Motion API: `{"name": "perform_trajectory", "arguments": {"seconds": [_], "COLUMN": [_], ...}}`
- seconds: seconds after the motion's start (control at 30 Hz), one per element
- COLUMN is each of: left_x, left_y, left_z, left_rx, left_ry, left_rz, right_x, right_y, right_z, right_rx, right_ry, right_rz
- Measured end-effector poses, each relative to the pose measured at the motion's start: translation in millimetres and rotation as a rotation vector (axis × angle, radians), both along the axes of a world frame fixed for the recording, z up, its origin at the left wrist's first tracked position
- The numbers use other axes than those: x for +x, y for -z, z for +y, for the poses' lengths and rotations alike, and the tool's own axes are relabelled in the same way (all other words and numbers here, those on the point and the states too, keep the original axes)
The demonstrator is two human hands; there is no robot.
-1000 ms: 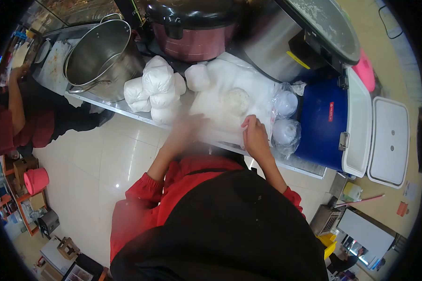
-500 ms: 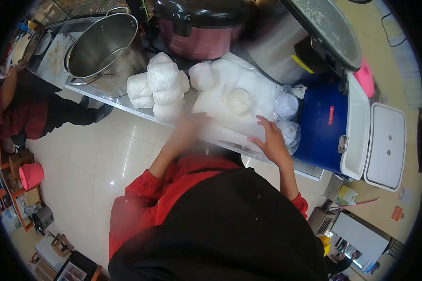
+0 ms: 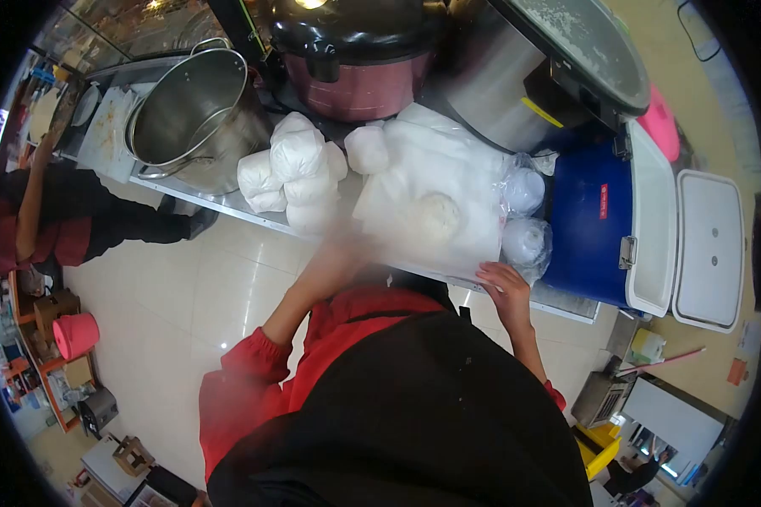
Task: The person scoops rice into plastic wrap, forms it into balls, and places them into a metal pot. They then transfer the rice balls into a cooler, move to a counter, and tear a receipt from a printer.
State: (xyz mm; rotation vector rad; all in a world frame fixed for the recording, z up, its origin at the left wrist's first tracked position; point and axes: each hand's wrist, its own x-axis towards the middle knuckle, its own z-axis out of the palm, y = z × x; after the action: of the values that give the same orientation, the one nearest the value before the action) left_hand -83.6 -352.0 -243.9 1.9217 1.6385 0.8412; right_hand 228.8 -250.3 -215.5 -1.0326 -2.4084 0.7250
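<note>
A mound of white rice (image 3: 435, 218) lies on a stack of white wrapping paper sheets (image 3: 465, 160) on the metal counter. My right hand (image 3: 507, 287) is at the near right corner of the paper, its fingers bent together over the edge. My left hand (image 3: 342, 258) is smeared by motion at the near left corner of the sheets, so its fingers cannot be made out. Several white wrapped bundles (image 3: 300, 173) are piled left of the paper, and a single white bundle (image 3: 367, 149) sits at its far left side.
A large steel pot (image 3: 196, 118) stands at the left. Behind are a pink and black cooker (image 3: 355, 80) and a big open rice cooker (image 3: 499, 76). Plastic-wrapped white cups (image 3: 526, 241) sit beside a blue cooler box (image 3: 588, 220). Another person (image 3: 68, 211) stands at the left.
My right hand has come down and nearer to the paper's near right corner. My left hand has moved slightly nearer to me. The near edge of the paper lies differently.
</note>
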Motion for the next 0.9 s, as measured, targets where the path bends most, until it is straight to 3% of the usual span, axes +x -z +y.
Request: {"name": "perform_trajectory", "arguments": {"seconds": [0.13,0.23,0.33,0.43,0.63,0.73,0.83,0.9], "left_x": [1,12,20,20,22,28,19,20], "left_y": [-11,12,13,34,39,26,-4,-10], "left_z": [11,40,67,79,79,80,106,131], "left_rx": [-0.053,0.2,-0.281,0.0,-0.15,0.084,0.237,0.276], "left_ry": [-0.084,-0.289,-0.57,-0.54,-0.467,-0.559,-0.304,-0.212], "left_rz": [-0.145,-0.185,-0.218,-0.152,0.029,0.005,0.224,0.126], "right_x": [-12,-25,-46,-47,-44,-34,-37,-45], "right_y": [1,34,55,57,57,61,48,31], "right_z": [6,28,43,50,51,67,85,99], "right_rx": [-0.276,-0.385,-0.186,-0.055,-0.123,0.009,-0.168,-0.545], "right_ry": [0.273,0.546,0.616,0.541,0.538,0.493,0.425,0.409], "right_rz": [0.254,0.231,0.265,-0.06,-0.209,-0.051,0.162,0.493]}}
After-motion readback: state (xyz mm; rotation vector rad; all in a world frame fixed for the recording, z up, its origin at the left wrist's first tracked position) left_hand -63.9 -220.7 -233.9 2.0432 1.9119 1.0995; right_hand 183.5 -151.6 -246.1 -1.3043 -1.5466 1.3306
